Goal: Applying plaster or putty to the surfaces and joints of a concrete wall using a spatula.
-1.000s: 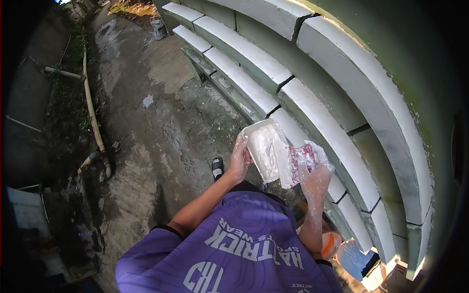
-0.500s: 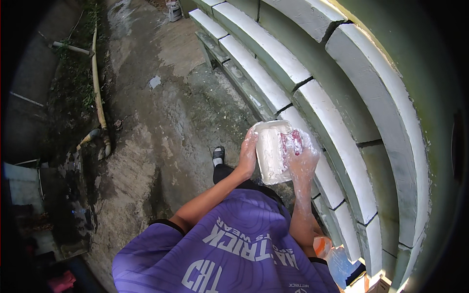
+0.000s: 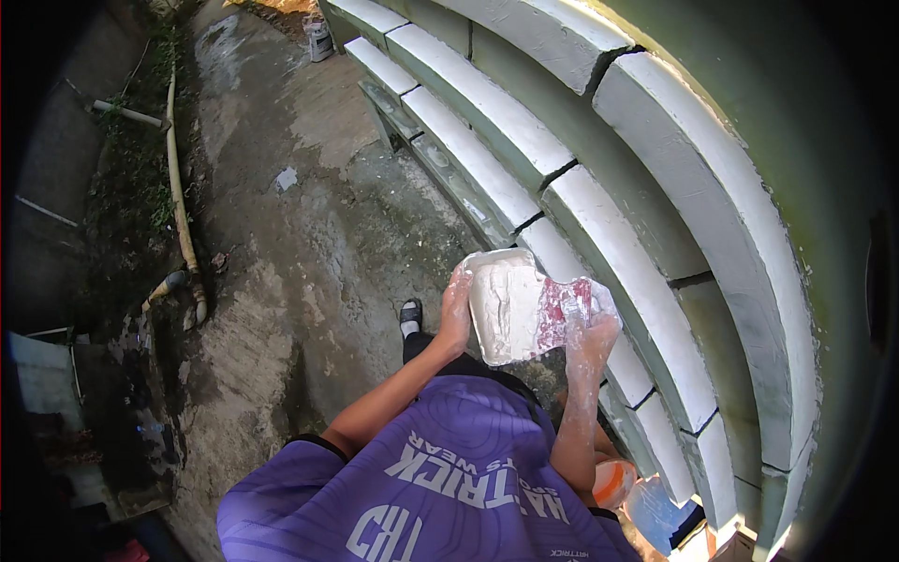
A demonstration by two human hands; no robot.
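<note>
My left hand [image 3: 456, 306] grips the left side of a shallow, off-white rectangular tray [image 3: 480, 298]. Thick white paste [image 3: 508, 304] fills much of it, with ridges across the surface. In my right hand [image 3: 594, 339] is a flat red scraper [image 3: 566, 304], heavily smeared with the same paste. Its blade lies over the tray's right side. White residue coats my right hand and wrist. The fingers under the tray are hidden.
To the right rise curved, stepped ledges [image 3: 618, 220] with white tops and dark joints. A concrete path [image 3: 272, 309] runs along the left, with a pipe [image 3: 178, 178] beyond it. An orange-and-white bucket [image 3: 613, 482] stands by my right side.
The red scraper has shifted right and turned, so more of its blade shows beside the tray. Both hands and the tray sit slightly lower and farther left in view.
</note>
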